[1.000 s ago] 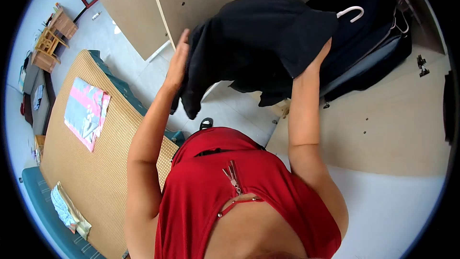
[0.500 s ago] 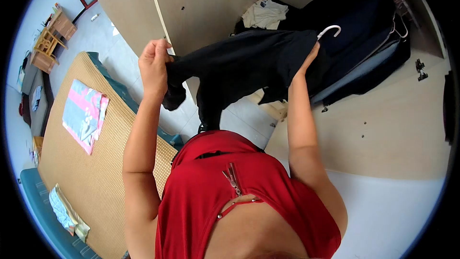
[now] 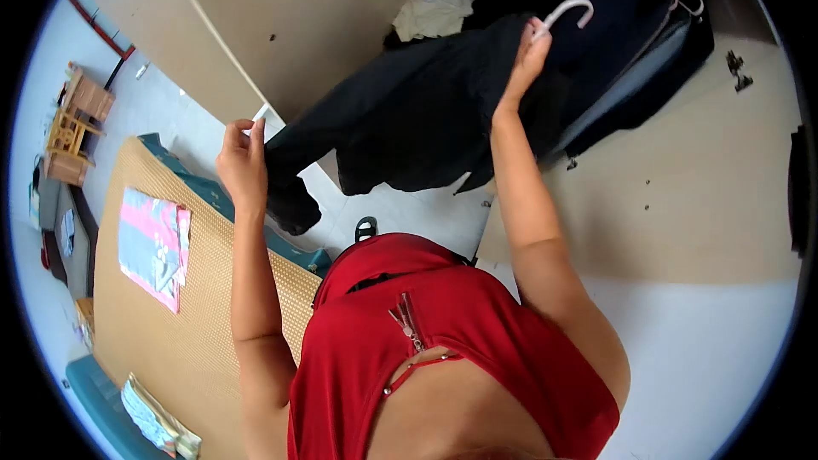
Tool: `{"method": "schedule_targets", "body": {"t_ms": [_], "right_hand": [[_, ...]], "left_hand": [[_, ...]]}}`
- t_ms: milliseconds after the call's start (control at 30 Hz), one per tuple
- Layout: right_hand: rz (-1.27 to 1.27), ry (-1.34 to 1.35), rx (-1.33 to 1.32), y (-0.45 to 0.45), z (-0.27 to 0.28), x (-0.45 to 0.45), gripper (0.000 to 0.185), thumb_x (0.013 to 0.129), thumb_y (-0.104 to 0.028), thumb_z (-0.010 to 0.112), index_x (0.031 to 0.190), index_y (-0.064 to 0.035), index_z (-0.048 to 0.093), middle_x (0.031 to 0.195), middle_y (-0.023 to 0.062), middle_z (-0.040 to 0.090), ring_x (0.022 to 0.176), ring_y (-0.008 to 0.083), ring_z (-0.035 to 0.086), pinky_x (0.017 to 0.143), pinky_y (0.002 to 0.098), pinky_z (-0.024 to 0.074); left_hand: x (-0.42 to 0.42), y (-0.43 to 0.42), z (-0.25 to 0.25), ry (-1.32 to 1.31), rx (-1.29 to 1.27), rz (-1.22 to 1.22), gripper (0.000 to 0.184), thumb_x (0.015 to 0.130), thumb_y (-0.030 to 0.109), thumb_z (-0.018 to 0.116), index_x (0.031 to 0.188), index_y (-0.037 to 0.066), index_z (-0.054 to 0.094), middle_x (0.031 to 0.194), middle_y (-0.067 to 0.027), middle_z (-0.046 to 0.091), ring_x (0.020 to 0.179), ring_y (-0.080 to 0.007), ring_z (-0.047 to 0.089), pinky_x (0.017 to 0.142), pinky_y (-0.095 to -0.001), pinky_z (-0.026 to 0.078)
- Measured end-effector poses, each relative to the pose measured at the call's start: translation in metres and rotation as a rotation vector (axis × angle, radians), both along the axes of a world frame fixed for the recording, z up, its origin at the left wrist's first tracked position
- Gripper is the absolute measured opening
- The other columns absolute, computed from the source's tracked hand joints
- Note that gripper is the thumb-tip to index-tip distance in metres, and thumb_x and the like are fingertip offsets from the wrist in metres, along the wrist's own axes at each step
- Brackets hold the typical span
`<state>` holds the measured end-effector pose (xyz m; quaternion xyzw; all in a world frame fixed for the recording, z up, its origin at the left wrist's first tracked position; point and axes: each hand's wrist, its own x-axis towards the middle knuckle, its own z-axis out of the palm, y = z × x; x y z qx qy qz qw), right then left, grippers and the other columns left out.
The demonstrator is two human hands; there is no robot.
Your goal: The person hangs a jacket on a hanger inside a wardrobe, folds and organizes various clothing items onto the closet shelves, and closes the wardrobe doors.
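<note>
Where the dark garment [image 3: 409, 111] stretches: hand to hand, before the wardrobe [image 3: 315, 0].
Right hand [image 3: 521, 64]: fingers pinching the white hanger [image 3: 569, 8] below its hook.
Left hand [image 3: 243, 162]: fingers pressed together beside the far end, grip unclear.

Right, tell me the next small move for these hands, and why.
I'd probably raise the white hanger toward the hanging clothes: the right hand pinches it just below its curve, its open end looks free, and the dark garment appears to be on it.
</note>
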<state>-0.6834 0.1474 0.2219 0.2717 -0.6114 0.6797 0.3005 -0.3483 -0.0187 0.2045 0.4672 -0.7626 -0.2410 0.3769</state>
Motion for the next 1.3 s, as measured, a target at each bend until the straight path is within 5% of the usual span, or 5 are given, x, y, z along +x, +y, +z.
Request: {"method": "schedule_targets", "body": {"t_ms": [167,567,833,1100,1300], "right_hand": [[0.319,-0.075,0.181,-0.021,0.027,0.063,0.022,0.099,-0.013,0.048,0.119,-0.0045,0.050,0.112,0.0131,0.056,0.101,0.0250,0.056,0.089,0.0362,0.0440],[0.878,-0.367,0.175,-0.002,-0.003,0.107,0.034,0.096,-0.009,0.052,0.129,-0.0043,0.046,0.083,0.0069,0.063,0.064,0.0099,0.059,0.059,0.0240,0.0489],[-0.105,-0.194,0.302,0.049,-0.116,0.022,0.027,0.095,-0.013,0.054,0.118,-0.0012,0.048,0.089,0.0067,0.060,0.076,0.0121,0.057,0.074,0.0252,0.0471],[0.688,-0.637,0.230,0.069,-0.130,-0.030,0.024,0.099,-0.024,0.049,0.087,-0.0049,0.056,0.080,0.0057,0.060,0.070,0.0104,0.056,0.068,0.0266,0.0443],[0.747,-0.329,0.511,0.060,-0.086,-0.033,0.043,0.096,-0.028,0.058,0.132,-0.0075,0.046,0.125,0.0112,0.056,0.118,0.0206,0.051,0.100,0.0345,0.0401]], "left_hand": [[-0.033,0.019,0.014,-0.082,-0.599,-0.379,0.049,0.089,0.025,0.065,0.134,0.010,0.052,0.134,-0.0167,0.047,0.124,-0.0337,0.044,0.102,-0.0443,0.036],[-0.055,0.024,0.015,-0.218,-0.217,-0.433,0.016,0.090,0.014,0.062,0.089,-0.002,0.057,0.071,-0.0254,0.049,0.056,-0.0320,0.042,0.055,-0.0350,0.041],[-0.032,0.015,0.034,-0.193,-0.278,-0.403,0.015,0.088,0.012,0.066,0.099,0.002,0.067,0.070,-0.0194,0.060,0.059,-0.0163,0.060,0.058,-0.0310,0.047],[-0.015,-0.005,0.046,-0.275,-0.336,-0.439,0.023,0.090,0.006,0.063,0.112,0.001,0.068,0.099,-0.0168,0.071,0.088,-0.0175,0.067,0.080,-0.0312,0.052],[-0.004,0.004,0.057,-0.379,-0.347,-0.393,0.022,0.089,0.005,0.063,0.110,0.000,0.068,0.101,-0.0173,0.071,0.092,-0.0221,0.069,0.079,-0.0319,0.053]]}}
